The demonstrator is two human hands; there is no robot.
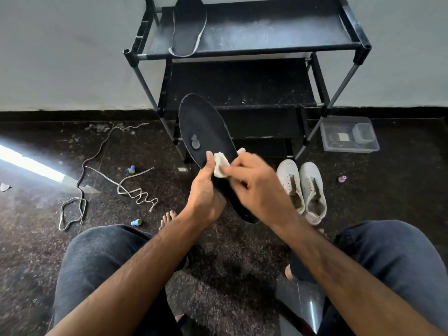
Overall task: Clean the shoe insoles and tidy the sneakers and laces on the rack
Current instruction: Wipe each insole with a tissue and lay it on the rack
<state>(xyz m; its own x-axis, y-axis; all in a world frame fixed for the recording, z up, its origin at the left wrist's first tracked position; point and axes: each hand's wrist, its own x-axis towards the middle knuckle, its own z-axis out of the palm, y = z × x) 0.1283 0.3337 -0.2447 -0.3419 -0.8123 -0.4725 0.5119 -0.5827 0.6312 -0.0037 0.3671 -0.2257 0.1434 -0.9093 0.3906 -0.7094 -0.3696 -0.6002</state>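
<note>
My left hand [206, 190] grips a black insole [206, 127] from below, toe end pointing up toward the rack; a worn grey patch shows near its middle. My right hand [254, 183] pinches a small white cloth [220, 166] and presses it onto the insole's surface. A second black insole [189, 25] lies on the top shelf of the black shoe rack [266, 48]. A pair of white sneakers [303, 187] without laces stands on the floor to the right. Two loose white laces [135, 190] [77, 197] lie tangled on the floor to the left.
A clear plastic box [349, 134] with small items sits by the rack's right leg. Small blue caps [132, 169] [136, 222] and a purple one [342, 178] lie on the dark floor. My knees and a bare foot [168, 218] fill the foreground.
</note>
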